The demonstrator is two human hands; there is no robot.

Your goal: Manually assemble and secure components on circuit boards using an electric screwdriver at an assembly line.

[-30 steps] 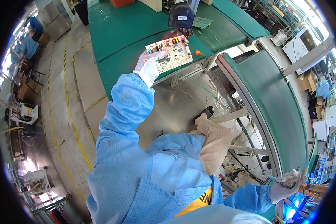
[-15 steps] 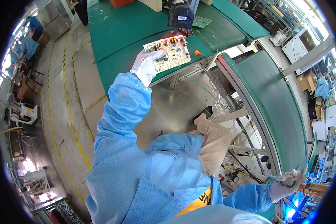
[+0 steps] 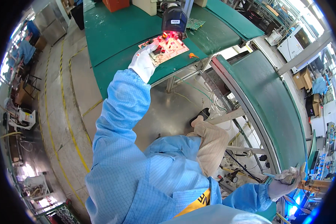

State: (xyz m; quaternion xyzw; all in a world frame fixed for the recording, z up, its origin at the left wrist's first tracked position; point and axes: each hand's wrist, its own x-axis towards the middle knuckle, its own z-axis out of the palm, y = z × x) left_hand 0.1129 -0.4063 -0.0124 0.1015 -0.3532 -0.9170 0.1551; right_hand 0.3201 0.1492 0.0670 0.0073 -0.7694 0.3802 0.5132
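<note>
In my white-gloved left hand [image 3: 143, 64] is a pale circuit board [image 3: 170, 49] covered with small components. The thumb lies over its left end. Red light falls on the board from a dark barcode scanner [image 3: 174, 20] mounted just beyond it. Below the board is the green-topped table [image 3: 112, 52]. Far off at the lower right, my gloved right hand [image 3: 283, 184] is beside the end of the green conveyor belt [image 3: 272, 100]. Its fingers curl around something greyish that is too small to make out.
Another green circuit board [image 3: 195, 24] lies right of the scanner. A small orange object [image 3: 192, 55] sits near the table's front corner. An orange-red bin [image 3: 115, 4] stands at the back. Cables [image 3: 220, 102] hang under the conveyor frame.
The board in my left hand now glows red under the scanner's light, which was faint before. The whole view has shifted slightly. My right hand stays by the conveyor's end.
</note>
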